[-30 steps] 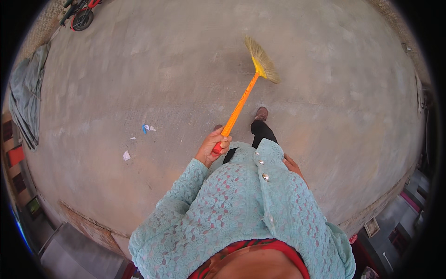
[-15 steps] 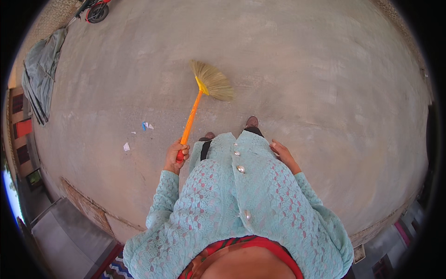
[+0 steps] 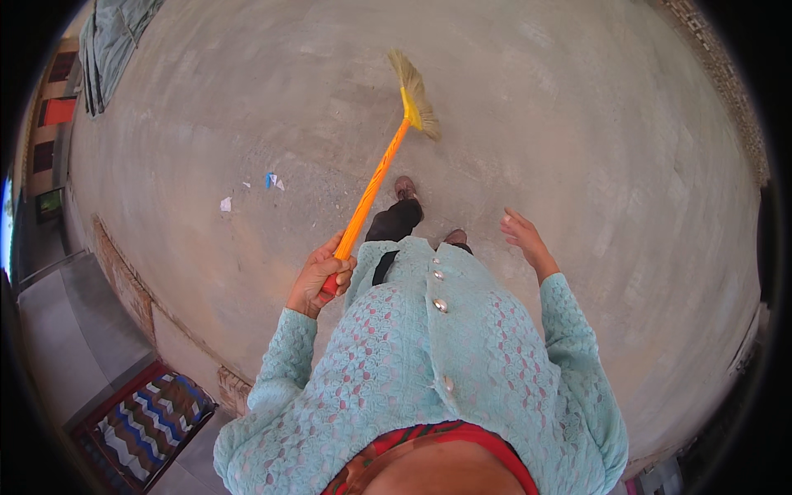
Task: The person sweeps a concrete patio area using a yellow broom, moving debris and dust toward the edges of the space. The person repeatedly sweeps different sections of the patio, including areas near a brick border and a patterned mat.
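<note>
On the wide grey concrete floor (image 3: 536, 107) a person in a light blue lace top is standing and holding a broom (image 3: 384, 169). The left hand (image 3: 320, 276) is gripping the red lower end of the orange handle, with the fingers (image 3: 342, 266) clenched fully around it. The handle is running up and away from the body at a slant, and the straw-coloured bristles (image 3: 417, 92) are lying at the far end, on or just above the floor, I cannot tell which, ahead of the person's feet. The right hand (image 3: 524, 235) is hanging free out to the side, holding nothing, its fingers released and slightly spread. One brown shoe (image 3: 404, 188) is showing in front, just beside the handle. To the left of the broom, well apart from it, small scraps of litter (image 3: 247, 191) in white and blue are lying on the floor. A grey cloth (image 3: 111, 45) is lying at the far left edge, and a mat with blue zigzag stripes (image 3: 144, 425) is lying near the bottom left, below the raised edge of the floor.
</note>
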Tool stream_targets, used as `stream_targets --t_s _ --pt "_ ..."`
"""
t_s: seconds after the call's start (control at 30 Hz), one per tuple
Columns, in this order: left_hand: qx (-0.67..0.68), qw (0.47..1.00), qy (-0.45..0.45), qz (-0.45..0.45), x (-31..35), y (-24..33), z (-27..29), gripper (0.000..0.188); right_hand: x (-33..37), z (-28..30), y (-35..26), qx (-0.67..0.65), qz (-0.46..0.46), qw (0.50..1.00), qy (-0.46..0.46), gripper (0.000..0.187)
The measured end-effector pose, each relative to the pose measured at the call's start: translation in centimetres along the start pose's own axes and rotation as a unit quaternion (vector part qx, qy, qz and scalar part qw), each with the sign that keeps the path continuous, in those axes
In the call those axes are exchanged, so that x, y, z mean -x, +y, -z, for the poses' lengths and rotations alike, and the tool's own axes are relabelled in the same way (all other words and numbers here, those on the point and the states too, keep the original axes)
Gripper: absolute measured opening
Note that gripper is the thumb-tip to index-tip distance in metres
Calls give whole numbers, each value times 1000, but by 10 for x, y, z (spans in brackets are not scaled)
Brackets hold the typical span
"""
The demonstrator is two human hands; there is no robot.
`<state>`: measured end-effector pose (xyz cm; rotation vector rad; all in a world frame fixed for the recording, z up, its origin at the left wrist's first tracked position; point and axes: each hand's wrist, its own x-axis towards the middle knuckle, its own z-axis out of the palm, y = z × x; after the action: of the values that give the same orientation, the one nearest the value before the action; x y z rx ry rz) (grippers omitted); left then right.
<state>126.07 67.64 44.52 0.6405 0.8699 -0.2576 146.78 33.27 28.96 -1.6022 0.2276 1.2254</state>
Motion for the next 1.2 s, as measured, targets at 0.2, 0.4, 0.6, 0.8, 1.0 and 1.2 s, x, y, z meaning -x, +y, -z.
stream_targets --t_s 0.2,0.4,0.6,0.8,1.0,1.2 --pt "33 983 -167 74 -104 23 -3 63 -23 -17 -101 22 48 999 12 66" --pt "-21 977 -164 137 -207 42 -35 56 0 -2 -117 8 -21 996 87 60" --pt "-13 988 -93 123 -237 58 -10 53 -21 4 -74 -127 -79 982 112 55" --pt "-28 999 25 18 -174 94 -10 46 -115 -4 -102 -13 -83 996 10 47" --pt "-125 984 101 -83 -164 115 -86 39 -172 -87 -194 -93 -150 954 -243 46" --pt "-150 975 63 -149 -172 124 -164 45 -153 -146 -273 -285 -152 853 -409 34"
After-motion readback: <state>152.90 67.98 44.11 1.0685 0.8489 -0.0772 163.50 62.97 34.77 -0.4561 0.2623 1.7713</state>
